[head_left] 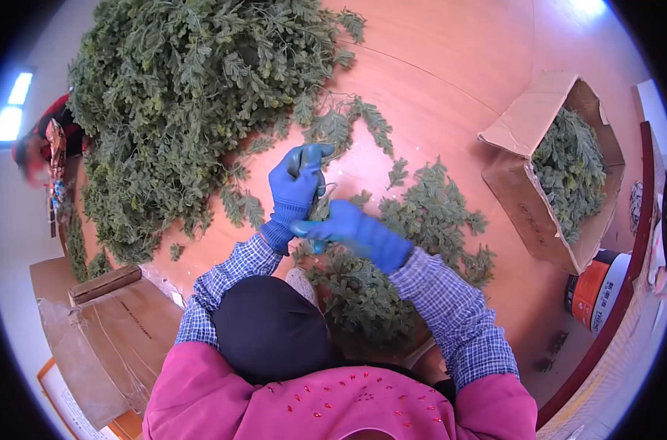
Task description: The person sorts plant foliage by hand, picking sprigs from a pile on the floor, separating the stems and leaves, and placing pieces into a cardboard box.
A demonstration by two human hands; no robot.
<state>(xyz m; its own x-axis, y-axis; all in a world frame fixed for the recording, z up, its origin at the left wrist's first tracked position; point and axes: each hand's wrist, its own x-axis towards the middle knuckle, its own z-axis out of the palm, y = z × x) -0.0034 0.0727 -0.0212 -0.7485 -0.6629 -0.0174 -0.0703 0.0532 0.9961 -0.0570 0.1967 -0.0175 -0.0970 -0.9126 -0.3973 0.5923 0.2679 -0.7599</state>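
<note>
Both my hands wear blue gloves and meet above the floor in front of me. My left hand (297,180) is closed, its fingers wrapped round the top of a green leafy sprig (321,210). Just below and to the right, my right hand (359,233) is closed round the lower part of that sprig, slightly smeared by motion. The fingers hide much of the stem. Beneath my hands lies a heap of loose green sprigs (370,293), with more sprigs (432,209) spread to its right.
A large pile of green foliage (179,110) fills the upper left. At right, an open cardboard box (509,205) holds more sprigs, beside an orange and white bucket (597,290). Flattened cardboard (121,330) lies at lower left. Another person (55,125) is at the far left.
</note>
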